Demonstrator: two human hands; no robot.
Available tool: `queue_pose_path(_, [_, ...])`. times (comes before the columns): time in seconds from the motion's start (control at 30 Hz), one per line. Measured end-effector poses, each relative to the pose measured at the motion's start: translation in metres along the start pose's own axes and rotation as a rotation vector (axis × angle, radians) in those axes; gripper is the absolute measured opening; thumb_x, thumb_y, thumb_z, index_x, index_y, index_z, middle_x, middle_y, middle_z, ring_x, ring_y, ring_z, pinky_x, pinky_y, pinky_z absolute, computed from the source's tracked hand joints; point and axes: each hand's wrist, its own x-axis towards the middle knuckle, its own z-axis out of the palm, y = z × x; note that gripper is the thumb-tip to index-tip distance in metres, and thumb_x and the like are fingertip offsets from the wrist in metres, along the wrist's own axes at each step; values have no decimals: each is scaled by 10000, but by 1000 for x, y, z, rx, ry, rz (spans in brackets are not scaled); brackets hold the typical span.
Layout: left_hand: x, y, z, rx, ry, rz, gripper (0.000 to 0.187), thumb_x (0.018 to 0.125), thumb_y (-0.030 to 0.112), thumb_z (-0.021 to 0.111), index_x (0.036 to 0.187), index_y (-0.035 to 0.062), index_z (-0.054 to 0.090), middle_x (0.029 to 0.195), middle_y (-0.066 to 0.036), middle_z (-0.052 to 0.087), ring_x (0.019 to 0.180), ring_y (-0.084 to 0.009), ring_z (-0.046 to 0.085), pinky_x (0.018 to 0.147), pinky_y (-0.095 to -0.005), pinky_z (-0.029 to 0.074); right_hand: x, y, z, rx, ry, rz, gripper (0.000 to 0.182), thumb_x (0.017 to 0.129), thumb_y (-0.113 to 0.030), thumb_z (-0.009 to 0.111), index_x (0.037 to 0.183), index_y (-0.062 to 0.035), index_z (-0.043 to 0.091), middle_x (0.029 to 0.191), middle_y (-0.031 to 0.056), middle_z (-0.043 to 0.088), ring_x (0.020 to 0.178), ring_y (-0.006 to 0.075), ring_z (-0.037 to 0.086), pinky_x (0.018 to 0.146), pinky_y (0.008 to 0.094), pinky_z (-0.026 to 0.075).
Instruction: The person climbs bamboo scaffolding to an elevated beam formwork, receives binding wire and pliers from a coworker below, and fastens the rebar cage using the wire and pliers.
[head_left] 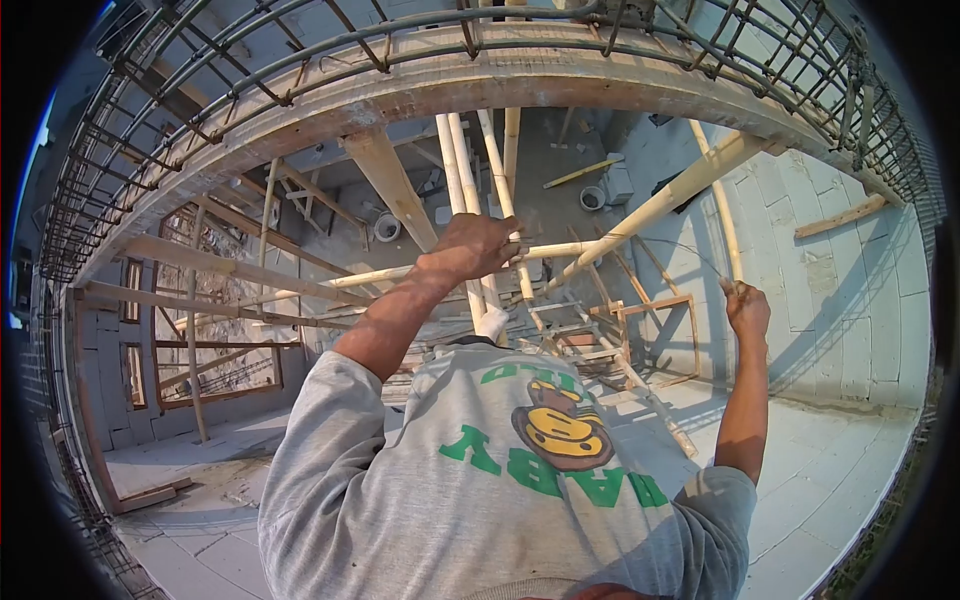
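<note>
My left hand [470, 246] is closed at a crossing of bamboo poles, its fingers around an upright bamboo pole [497, 165] where a level bamboo pole [560, 251] meets it. Out to the right, my right hand [746, 308] is raised and closed in a pinch on the end of a thin wire [690, 250]. From there the wire curves back toward the crossing. A thicker slanting pole [665, 205] passes between my two hands. Below them is my grey shirt [480, 480] with green letters and a cartoon print.
A curved-looking timber beam [470, 80] with a rebar cage [280, 75] spans the top. Pale block walls [840, 290] stand at the right. Timber props [390, 185] and poles cross the space. Far below are buckets [387, 228] and stacked planks. A wooden frame [695, 335] leans lower right.
</note>
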Motion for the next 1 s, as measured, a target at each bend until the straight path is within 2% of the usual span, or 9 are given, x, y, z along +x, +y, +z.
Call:
queue_pose_path(0.27, [-6,-20,14,-676,-114,81,420,898,471,584,1014,83,698,706,-38,633,671,-194,598,651,-364,461,-19,42,3,-75,-151,122,558,914,-556,471,783,-42,644,749,221,634,741,409,615,664,487,490])
queue_pose_path(0.47, [2,0,-8,-1124,-296,-17,448,919,483,570,1009,62,695,560,72,348,505,-56,307,470,-256,243,-26,55,78,11,-286,18,413,919,-460,518,959,-73,657,968,223,642,908,378,622,775,473,500])
queue_pose_path(0.57, [12,17,-9,-1005,-254,-127,448,928,463,561,998,39,686,544,75,329,478,-56,281,452,-259,231,-24,-28,32,-236,-381,33,450,894,-427,568,1177,-77,585,1179,210,581,1065,362,574,859,469,478])
queue_pose_path(0.6, [16,24,-9,-938,-243,-171,445,930,459,560,990,36,686,543,73,333,477,-57,280,451,-259,233,-20,-62,19,-58,-327,36,592,862,-399,621,1310,-40,475,1296,176,501,1234,327,452,1007,477,380])
queue_pose_path(0.63, [21,28,-6,-986,-317,-163,417,931,452,561,970,57,689,538,66,345,474,-71,295,452,-263,248,-24,-88,24,199,-58,-123,625,846,-377,647,1346,-59,447,1297,175,489,1273,328,409,1053,450,339])
queue_pose_path(0.7, [27,39,-2,-989,-389,-81,413,928,455,567,954,61,687,542,62,376,483,-76,334,463,-264,276,-29,-165,-35,453,20,-446,679,807,-320,692,1380,-95,406,1382,127,421,1306,325,367,1086,423,311])
queue_pose_path(0.73, [30,45,-2,-992,-425,-34,412,926,457,570,946,62,686,545,59,392,487,-79,353,469,-265,291,-27,-189,-37,543,58,-593,622,844,-331,658,1372,-100,424,1362,127,450,1302,329,370,1088,422,309])
queue_pose_path(0.9, [31,36,-14,-703,-420,0,452,895,512,588,1007,87,694,660,8,545,647,-105,521,608,-290,429,-20,-233,-14,845,-248,-488,385,914,-388,576,1101,-55,614,975,188,642,957,379,602,818,442,483])
queue_pose_path(1.0, [19,7,-11,-685,-131,-79,505,882,550,582,1038,82,688,799,-53,620,780,-145,574,735,-337,472,-23,-233,-18,711,-228,-443,316,918,-397,561,1045,-114,617,878,153,673,862,346,643,760,432,508])
